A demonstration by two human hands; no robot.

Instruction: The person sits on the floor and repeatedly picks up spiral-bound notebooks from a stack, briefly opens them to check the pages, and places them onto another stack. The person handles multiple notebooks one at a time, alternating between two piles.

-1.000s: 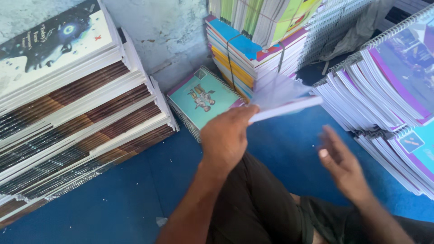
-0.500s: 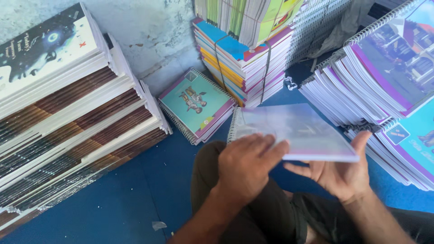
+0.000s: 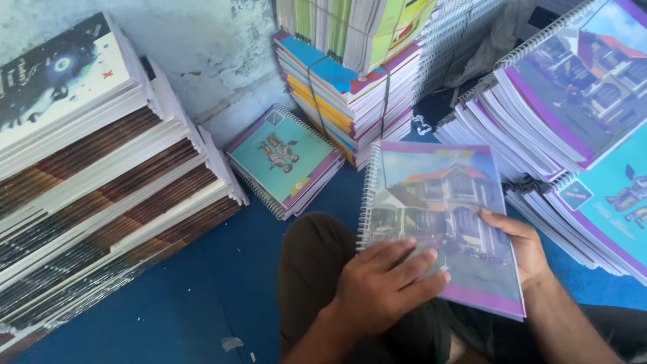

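A spiral-bound notebook (image 3: 441, 202) with a purple border and a house picture on its cover lies over my lap. My left hand (image 3: 384, 286) rests flat on its lower left part, fingers spread across the cover. My right hand (image 3: 515, 246) grips its right edge from underneath, thumb on the cover. A small pile of teal-covered spiral notebooks (image 3: 286, 158) lies on the blue floor just beyond my knee.
A tall slanted stack of books (image 3: 101, 182) fills the left. A strapped bundle of colourful notebooks (image 3: 350, 87) stands against the wall (image 3: 202, 54) at the back. Stacks of purple and teal spiral notebooks (image 3: 573, 128) rise on the right. Blue floor (image 3: 195, 296) lies between.
The notebook, first edge-on in my left hand, has been turned cover up and lowered onto my lap. My right hand has taken its right edge.
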